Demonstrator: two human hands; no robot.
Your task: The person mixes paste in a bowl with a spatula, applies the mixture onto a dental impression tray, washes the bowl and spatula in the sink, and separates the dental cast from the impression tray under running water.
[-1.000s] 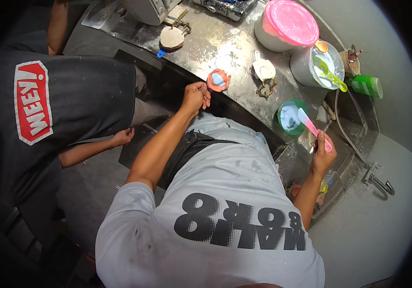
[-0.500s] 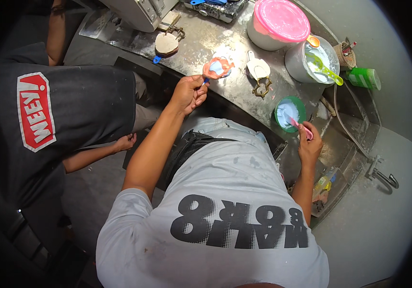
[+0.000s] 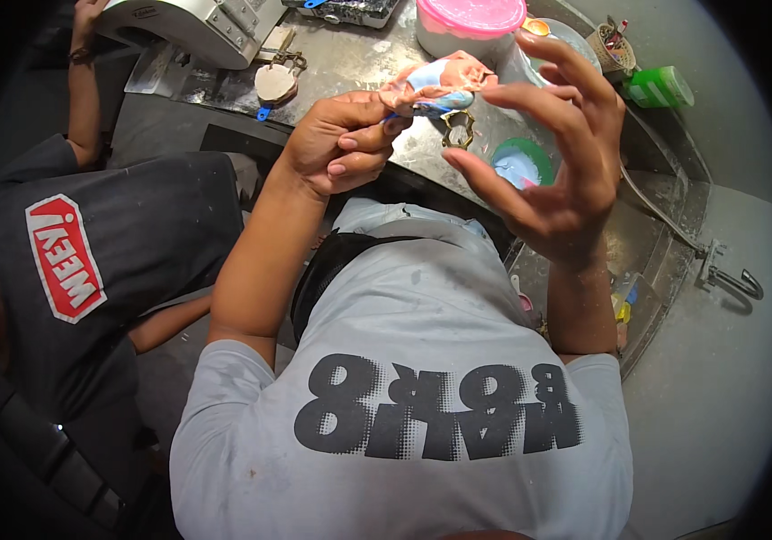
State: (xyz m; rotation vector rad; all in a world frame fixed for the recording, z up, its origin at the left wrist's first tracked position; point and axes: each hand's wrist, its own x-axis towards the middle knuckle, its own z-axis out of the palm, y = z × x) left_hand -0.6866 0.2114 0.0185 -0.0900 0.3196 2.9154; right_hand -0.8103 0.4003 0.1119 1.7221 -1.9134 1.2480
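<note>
My left hand point(image 3: 336, 139) is closed on the blue handle of a dental impression tray, raised above the counter's front edge. Pinkish-orange impression material point(image 3: 471, 70) lines it, with pale blue paste point(image 3: 426, 76) in the hollow. My right hand point(image 3: 575, 157) is open beside it, fingers spread and curved; one fingertip is very close to the material, and I cannot tell whether it touches. Beyond the right hand, partly hidden by it, a green mixing bowl point(image 3: 541, 155) holds pale blue paste and a bit of pink. A brass-coloured articulator point(image 3: 458, 133) shows just below the tray.
Back left on the metal counter point(image 3: 341, 67) sits a pale cast point(image 3: 275, 83) with a blue handle, near a grey machine point(image 3: 193, 31). A pink-lidded tub point(image 3: 471, 13), a green container point(image 3: 660, 87) and a tap point(image 3: 732, 281) stand rightward. A co-worker point(image 3: 125, 225) is at my left.
My right hand has let go of the pink spatula and come up from the bowl to beside the impression tray, opening. My left hand has raised the tray closer.
</note>
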